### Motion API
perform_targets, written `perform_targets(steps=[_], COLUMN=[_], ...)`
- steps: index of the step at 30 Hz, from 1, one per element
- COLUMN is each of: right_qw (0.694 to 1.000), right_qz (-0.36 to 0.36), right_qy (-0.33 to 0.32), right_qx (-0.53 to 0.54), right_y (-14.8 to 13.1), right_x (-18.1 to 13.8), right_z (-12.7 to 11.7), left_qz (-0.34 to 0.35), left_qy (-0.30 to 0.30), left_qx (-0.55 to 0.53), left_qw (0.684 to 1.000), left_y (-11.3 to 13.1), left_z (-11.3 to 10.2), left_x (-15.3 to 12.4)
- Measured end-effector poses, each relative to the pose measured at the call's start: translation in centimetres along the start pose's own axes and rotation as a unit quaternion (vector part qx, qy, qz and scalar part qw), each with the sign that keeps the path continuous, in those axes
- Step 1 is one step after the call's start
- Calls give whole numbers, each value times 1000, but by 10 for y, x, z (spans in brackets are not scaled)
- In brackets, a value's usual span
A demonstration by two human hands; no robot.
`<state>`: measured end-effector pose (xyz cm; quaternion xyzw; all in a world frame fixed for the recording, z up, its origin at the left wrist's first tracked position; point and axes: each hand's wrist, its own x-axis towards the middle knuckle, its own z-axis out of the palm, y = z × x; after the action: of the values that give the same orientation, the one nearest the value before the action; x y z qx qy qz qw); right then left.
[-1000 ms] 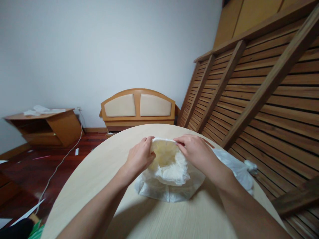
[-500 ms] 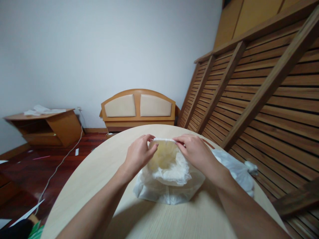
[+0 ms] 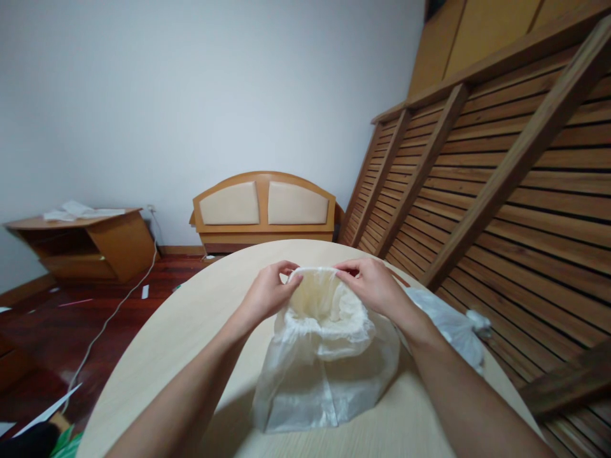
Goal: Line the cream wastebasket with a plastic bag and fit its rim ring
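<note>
A translucent white drawstring bag made of thin material rests on the round pale table, its mouth gathered and partly gaping toward me. On the left side of the far rim, my left hand pinches the edge between thumb and fingers. Opposite it, my right hand grips the same rim near its right end. The rim is stretched between both hands. Through the mouth a yellowish inner surface shows; what lies at the bottom of the bag is hidden.
A knotted white plastic bag lies at the table's right edge, beyond my right forearm. A slatted wooden frame leans along the right. Behind the table stands a headboard; a low cabinet with papers is at left, with a cable across the floor.
The near part of the bag has spread downward toward me, and its front side now hangs longer and fuller. Both hands still hold the far rim in nearly the same place.
</note>
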<state>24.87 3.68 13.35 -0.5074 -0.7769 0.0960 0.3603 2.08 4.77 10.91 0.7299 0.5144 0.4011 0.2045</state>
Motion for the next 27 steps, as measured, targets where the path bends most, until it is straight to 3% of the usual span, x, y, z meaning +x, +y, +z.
perform_targets(steps=[9, 13, 17, 20, 23, 27], right_qw=[989, 988, 985, 976, 962, 963], right_qz=[65, 82, 92, 36, 15, -14], right_qy=[-6, 4, -92, -201, -271, -260], right_qx=[131, 131, 117, 71, 42, 64], right_y=[39, 38, 24, 17, 16, 24], right_x=[14, 15, 5, -6, -13, -11], right_z=[21, 22, 6, -10, -17, -8], left_qz=[-88, -45, 67, 75, 80, 101], left_qy=[-27, -37, -145, -220, -228, -210], left_qx=[-49, -63, -36, -20, -8, 5], left_qw=[995, 996, 987, 973, 970, 972], left_y=[-5, 1, 5, 3, -2, -8], left_z=[5, -2, -13, -15, -12, -7], left_x=[6, 1, -7, -10, -10, -6])
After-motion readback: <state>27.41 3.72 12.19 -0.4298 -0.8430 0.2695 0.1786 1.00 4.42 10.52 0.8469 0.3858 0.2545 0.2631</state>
